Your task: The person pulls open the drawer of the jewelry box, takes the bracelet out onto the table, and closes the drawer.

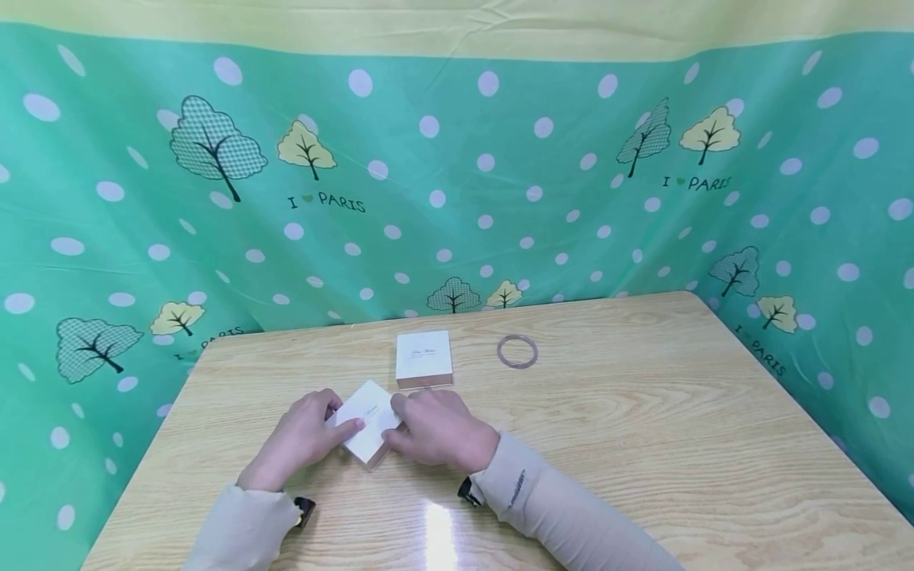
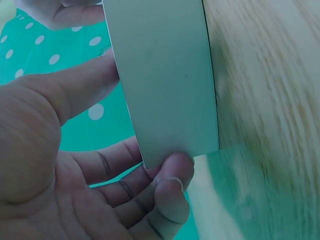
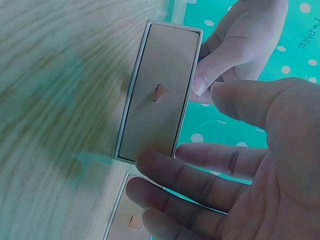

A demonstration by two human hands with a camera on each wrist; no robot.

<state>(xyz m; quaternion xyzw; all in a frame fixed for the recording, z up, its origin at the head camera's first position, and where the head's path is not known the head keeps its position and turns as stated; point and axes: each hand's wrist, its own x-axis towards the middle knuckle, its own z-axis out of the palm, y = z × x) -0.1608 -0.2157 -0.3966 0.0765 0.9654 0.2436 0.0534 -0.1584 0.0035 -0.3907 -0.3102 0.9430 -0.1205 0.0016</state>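
White square cardboard box (image 1: 369, 412), pinched by left hand (image 1: 303, 430), risked twisting, as right hand (image 1: 437, 428), fingers apart, only touched its corner.

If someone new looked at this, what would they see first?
Probably the big green cloth at the back, with its pale dots and trees. Next, maybe the white box at the front of the table, between the left hand and right hand. Behind it lies another box, with a thin ring to its right.
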